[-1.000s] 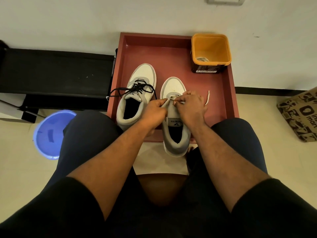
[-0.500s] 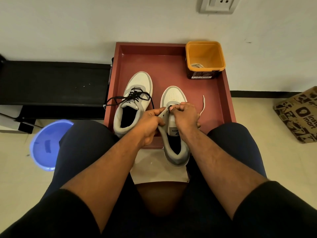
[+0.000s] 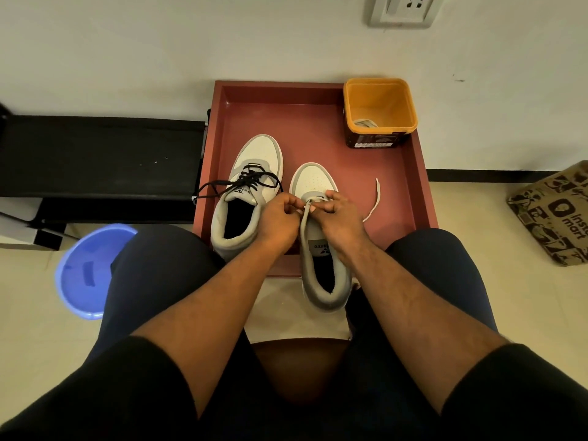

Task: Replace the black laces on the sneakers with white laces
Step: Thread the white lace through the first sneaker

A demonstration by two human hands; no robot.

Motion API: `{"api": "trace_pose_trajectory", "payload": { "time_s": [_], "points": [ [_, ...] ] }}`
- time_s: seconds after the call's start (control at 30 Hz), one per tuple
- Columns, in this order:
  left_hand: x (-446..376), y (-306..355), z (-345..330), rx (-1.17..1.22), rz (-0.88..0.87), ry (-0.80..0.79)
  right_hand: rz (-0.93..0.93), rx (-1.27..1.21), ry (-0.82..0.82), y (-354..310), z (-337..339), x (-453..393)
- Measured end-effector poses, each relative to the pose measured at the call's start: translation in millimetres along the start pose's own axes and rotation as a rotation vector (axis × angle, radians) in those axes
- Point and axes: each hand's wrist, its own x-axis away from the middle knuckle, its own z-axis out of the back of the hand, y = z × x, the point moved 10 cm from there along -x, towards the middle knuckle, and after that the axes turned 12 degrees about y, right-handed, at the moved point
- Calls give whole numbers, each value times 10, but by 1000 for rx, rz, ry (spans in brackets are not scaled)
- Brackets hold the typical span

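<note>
Home floor corner: tiled floor, wall socket, plastic basin.

Warm indoor light, sharp focus (edges bowed by wide-angle).

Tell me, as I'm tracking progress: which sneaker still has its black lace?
The left sneaker, standing wholly in the red tray; its black lace trails leftward. The right sneaker, under both hands, shows a white lace.

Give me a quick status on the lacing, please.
Left hand and right hand both pinching white lace at right sneaker. Left sneaker still black-laced. Nothing obstructing.
</note>
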Motion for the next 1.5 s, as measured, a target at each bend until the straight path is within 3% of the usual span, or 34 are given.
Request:
{"api": "trace_pose_trajectory", "payload": {
  "time_s": [0.1, 0.33, 0.47, 0.53, 0.63, 0.73, 0.8, 0.87, 0.93, 1.0, 1.1, 1.13, 1.2, 1.33, 1.43, 1.5],
  "points": [
    [-54, 108, -14, -114, -141, 33, 27, 29, 17, -15, 19, 11],
    [-91, 89, -22, -189, -186, 53, 58, 54, 20, -125, 106, 89],
    [-83, 102, -70, -268, -161, -2, 149, 346, -36, -285, 274, 143],
    [-36, 91, 31, -63, -4, 14, 224, 499, -36, -397, 416, 153],
    [-14, 253, 308, 492, 173, 108, 241, 547, -26, -422, 534, 125],
    [-90, 420, 901, 963, 134, 384, 217, 503, 7, -388, 575, 109],
    [-64, 463, 1383, 1029, -12, 646, 213, 509, 36, -380, 595, 114],
    [84, 569, 1705, 871, -239, 858, 201, 496, 61, -373, 616, 121],
    [275, 812, 1695, 569, -527, 914, 199, 470, 67, -375, 613, 134],
    [250, 934, 1260, 269, -640, 703, 193, 438, 55, -365, 586, 148],
    [154, 719, 316, -172, -531, 134, 182, 383, 48, -346, 558, 152],
    [166, 586, 97, -304, -526, 15, 173, 362, 50, -332, 550, 147],
    [119, 384, -75, -493, -496, -73, 153, 331, 46, -313, 535, 140],
    [18, 484, 100, -612, -526, 38, 99, 292, 71, -275, 574, 117],
    [3, 745, 740, -341, -498, 390, 65, 281, 100, -260, 624, 119],
    [-46, 701, 1052, -174, -412, 501, 65, 282, 112, -262, 627, 106]
  ]
}}
